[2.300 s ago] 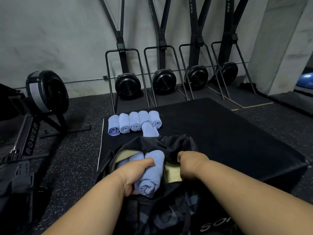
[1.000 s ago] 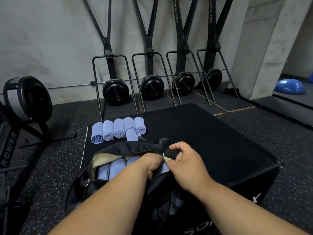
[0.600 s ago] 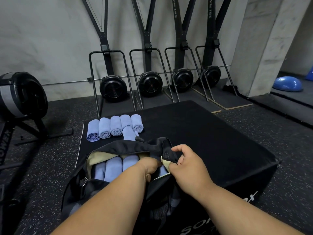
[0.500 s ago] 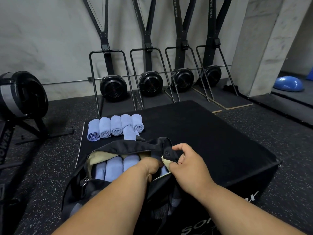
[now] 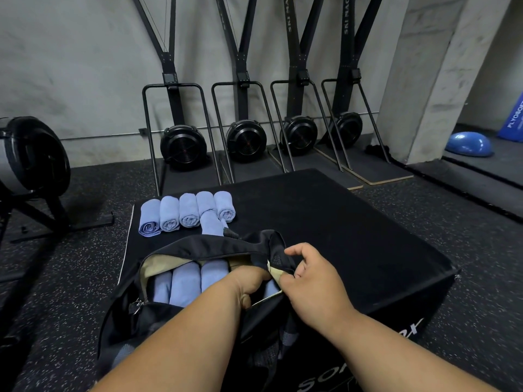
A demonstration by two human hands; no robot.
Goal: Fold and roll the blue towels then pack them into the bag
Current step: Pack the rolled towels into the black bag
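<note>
A black bag (image 5: pixel 198 246) with a tan lining lies open on the near left corner of a black foam box (image 5: pixel 339 230). Three rolled blue towels (image 5: pixel 184 284) lie side by side inside it. My left hand (image 5: pixel 249 281) reaches into the right end of the opening, fingers curled down around a rolled blue towel that is mostly hidden. My right hand (image 5: pixel 308 275) pinches the bag's rim at its right end and holds it apart. Several more rolled blue towels (image 5: pixel 186 212) stand in a row on the box behind the bag, one lying in front of the row.
Several ski machines (image 5: pixel 243 140) lean on the back wall. A rower's flywheel (image 5: pixel 34 157) stands at the left. A concrete pillar (image 5: pixel 424 80) and a blue half ball (image 5: pixel 468 144) are at the right. Speckled rubber floor surrounds the box.
My left hand has carried a rolled towel from the middle of the opening to the bag's right end and pushed it down inside. My right hand has shifted to pinching the rim.
</note>
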